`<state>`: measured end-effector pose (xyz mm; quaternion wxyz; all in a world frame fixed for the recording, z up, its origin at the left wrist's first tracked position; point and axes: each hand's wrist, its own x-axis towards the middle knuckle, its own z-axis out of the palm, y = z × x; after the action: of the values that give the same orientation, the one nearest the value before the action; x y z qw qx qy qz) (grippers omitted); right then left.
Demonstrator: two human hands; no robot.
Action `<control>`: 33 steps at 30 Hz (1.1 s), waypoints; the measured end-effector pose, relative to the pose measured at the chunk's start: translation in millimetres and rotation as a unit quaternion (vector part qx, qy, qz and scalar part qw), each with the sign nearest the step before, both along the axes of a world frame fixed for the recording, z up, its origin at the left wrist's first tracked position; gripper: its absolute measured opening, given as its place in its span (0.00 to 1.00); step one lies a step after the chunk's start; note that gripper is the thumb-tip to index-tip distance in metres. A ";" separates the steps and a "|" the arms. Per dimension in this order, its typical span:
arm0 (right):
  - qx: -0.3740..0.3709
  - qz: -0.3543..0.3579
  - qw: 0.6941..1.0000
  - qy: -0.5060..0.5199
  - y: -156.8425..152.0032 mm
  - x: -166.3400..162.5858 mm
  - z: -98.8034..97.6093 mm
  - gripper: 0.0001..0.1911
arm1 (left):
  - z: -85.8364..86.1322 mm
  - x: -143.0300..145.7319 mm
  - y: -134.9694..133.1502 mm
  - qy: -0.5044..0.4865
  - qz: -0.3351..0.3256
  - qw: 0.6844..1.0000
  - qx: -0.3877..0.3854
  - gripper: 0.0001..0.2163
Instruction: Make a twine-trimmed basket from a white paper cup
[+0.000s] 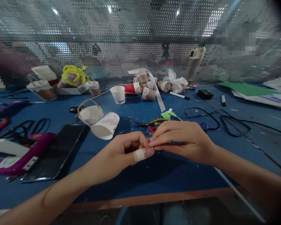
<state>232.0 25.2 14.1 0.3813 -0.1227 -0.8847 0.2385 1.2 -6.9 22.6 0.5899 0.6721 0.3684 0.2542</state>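
My left hand [128, 148] and my right hand [180, 139] meet above the blue table [135, 181], fingertips pinched together. Whatever lies between the fingers is too small and too covered to name. A strip of pale tape or bandage [140, 155] wraps my left thumb. Just behind the hands lie scissors [142, 124] with dark blades and a tool with yellow handles [159, 121], partly hidden. To the left, a white paper cup [105, 126] lies on its side against a small lace-trimmed basket [91, 115] with a twine handle.
Another paper cup [118, 94] stands farther back, near red cups [131, 88] and several twine-wrapped cups [149, 93]. At left are a black tray-like slab [57, 153], a purple-and-white device [25, 153] and cables. A black cord [234, 125] loops at right. Perforated metal [131, 47] closes the back.
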 end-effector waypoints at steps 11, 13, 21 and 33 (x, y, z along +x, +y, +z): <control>0.036 -0.041 0.998 -0.005 -7.0 -2.3 -5.1 0.04 | -0.7 -0.1 0.4 -0.005 -0.006 1.000 -0.013 0.11; 0.021 -0.047 0.999 -0.007 -8.4 -2.6 -6.7 0.03 | -0.8 -1.0 0.2 -0.001 -0.007 1.000 -0.014 0.10; -0.015 -0.043 0.999 -0.028 -14.7 -2.8 -16.3 0.06 | -5.3 -4.3 -1.5 -0.041 -0.002 0.999 0.002 0.08; 0.061 -0.025 0.998 0.010 -16.3 -7.6 -23.8 0.06 | -10.0 -3.7 -4.5 -0.118 0.004 0.992 0.033 0.08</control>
<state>224.4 8.9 -9.8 0.4026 -0.1184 -0.8905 0.1757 -2.5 -11.4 12.6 0.6057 0.6551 0.2904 0.3458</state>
